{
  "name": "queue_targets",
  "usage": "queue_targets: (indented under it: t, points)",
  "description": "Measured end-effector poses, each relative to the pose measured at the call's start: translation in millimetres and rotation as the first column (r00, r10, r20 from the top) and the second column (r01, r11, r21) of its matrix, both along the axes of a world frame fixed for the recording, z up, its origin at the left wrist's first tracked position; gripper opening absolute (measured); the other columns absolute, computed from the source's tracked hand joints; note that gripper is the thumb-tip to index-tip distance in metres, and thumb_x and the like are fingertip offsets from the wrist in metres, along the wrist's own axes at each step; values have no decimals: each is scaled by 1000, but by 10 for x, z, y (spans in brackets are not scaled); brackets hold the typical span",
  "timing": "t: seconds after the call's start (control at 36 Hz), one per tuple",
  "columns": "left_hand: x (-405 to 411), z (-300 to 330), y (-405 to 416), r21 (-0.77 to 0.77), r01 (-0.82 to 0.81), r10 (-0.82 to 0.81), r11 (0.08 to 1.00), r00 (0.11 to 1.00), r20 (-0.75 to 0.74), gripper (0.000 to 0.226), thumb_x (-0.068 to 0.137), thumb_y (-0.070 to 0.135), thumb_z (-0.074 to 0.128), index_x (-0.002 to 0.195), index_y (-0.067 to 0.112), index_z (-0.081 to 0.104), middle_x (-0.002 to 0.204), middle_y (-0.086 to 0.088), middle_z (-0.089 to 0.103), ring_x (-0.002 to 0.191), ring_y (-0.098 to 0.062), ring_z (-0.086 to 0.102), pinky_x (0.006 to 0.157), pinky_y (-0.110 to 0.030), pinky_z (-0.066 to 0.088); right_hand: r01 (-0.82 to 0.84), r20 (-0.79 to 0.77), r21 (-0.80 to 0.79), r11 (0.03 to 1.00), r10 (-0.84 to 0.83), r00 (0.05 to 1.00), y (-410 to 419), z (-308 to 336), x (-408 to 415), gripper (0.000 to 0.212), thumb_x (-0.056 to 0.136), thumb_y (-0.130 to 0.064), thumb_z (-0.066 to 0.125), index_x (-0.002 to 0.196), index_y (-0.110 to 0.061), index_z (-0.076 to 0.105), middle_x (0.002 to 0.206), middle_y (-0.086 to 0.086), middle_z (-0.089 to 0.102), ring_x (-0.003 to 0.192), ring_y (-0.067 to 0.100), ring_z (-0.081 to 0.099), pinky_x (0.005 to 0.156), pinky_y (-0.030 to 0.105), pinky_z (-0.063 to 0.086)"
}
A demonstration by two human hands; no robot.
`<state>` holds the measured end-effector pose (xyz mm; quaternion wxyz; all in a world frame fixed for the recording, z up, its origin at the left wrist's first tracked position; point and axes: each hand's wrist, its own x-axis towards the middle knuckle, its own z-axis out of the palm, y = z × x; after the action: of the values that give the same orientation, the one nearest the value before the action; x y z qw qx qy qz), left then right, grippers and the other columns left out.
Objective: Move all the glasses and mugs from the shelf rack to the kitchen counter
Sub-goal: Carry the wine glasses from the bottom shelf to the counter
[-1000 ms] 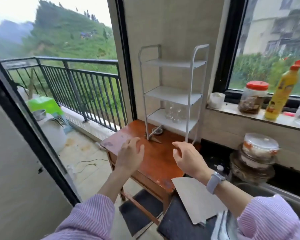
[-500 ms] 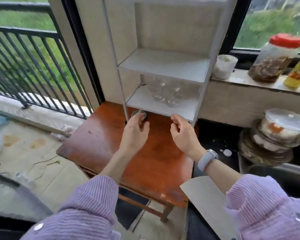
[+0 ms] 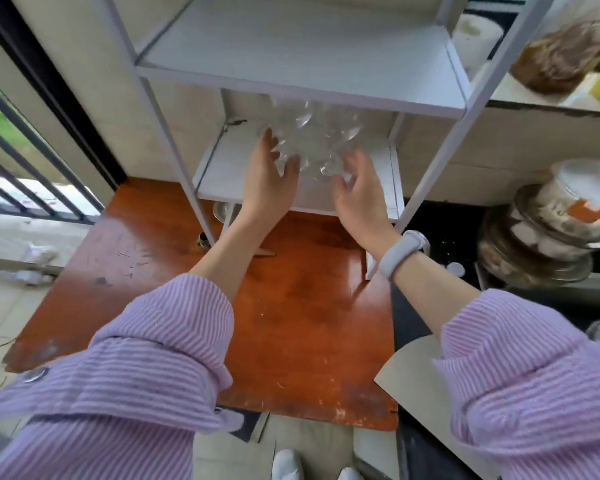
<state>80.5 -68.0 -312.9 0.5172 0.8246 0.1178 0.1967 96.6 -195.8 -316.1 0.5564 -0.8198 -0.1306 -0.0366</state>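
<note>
- The task seems to be only at its beginning: the clear drinking glasses (image 3: pixel 309 133) all stand on the lowest shelf of the white metal shelf rack (image 3: pixel 326 57), towards its back edge, and none is seen on the dark kitchen counter (image 3: pixel 444 230) at the right.
- The left hand (image 3: pixel 267 181) reaches in over the front edge of that shelf, fingers spread, at the leftmost glass; whether it touches, I cannot tell.
- The right hand (image 3: pixel 357 188) is beside it, fingers loosely apart, holding nothing.
- Room is narrow, I judge: the middle shelf hangs low over the glasses, and the rack posts stand at both sides.
- The counter has stacked covered bowls (image 3: pixel 555 220); free space there is limited.
</note>
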Motion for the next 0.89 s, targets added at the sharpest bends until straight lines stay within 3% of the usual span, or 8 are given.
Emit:
queue_targets:
  t: [0.14,0.19,0.28,0.36,0.53,0.67,0.78,0.89]
  points:
    - [216,42,10,-180,68,-62,981,997,39,63,94,23,47,144,4,14,139,-25,43,128,-34,44,104,-48,40,-60,-69,140,988,70,995,92,58,136,46,90,-18,54,133,-16,36,128,2,58,118,10,54,92,17,48]
    - [273,71,31,-197,87,-78,977,995,54,61,95,26,46,143,3,16,129,-30,50,118,-40,51,97,-51,42,-47,-66,162,986,59,996,92,91,165,48,89,-18,55,133,-16,36,124,4,61,112,9,58,88,17,49]
    - [289,90,24,-151,76,-63,986,994,93,52,95,29,45,137,3,28,101,-18,60,89,-24,58,80,-41,49,-36,-42,134,990,42,998,83,118,203,44,89,-20,54,129,-12,38,101,6,66,93,11,63,78,18,50]
    - [238,86,-2,-151,83,-64,985,990,129,44,95,28,46,132,7,33,95,-10,59,87,-24,61,76,-33,50,-1,-5,134,991,1,1000,94,148,195,36,88,-22,57,119,-11,42,81,-1,59,72,7,58,64,10,46]
    - [-86,90,-41,-141,91,-66,986,983,173,38,94,27,48,124,4,41,79,5,55,68,-8,55,62,-12,46,-49,-41,195,980,58,998,17,199,-7,33,86,-25,61,111,-20,40,103,12,61,87,25,63,75,28,54]
    - [-595,115,-78,-224,137,-108,965,985,137,36,93,25,52,123,9,41,73,4,54,52,-1,54,53,-16,46,-59,-116,276,959,94,989,-189,178,-409,36,84,-22,64,110,-28,40,88,0,58,64,3,61,59,16,51]
    - [-988,88,-116,-315,205,-191,926,979,78,18,90,28,56,106,27,49,56,8,51,39,-7,51,41,-24,45,-12,-195,113,994,34,980,-416,53,-797,42,79,-41,64,114,-31,45,102,1,63,89,16,64,82,38,51]
    - [-1275,-18,-255,-245,253,-266,936,964,-23,25,85,38,58,104,23,52,54,11,56,42,-12,56,42,-22,44,10,-261,218,976,48,964,-755,-75,-1210,36,77,-37,67,106,-33,47,87,-1,60,69,12,59,60,19,50]
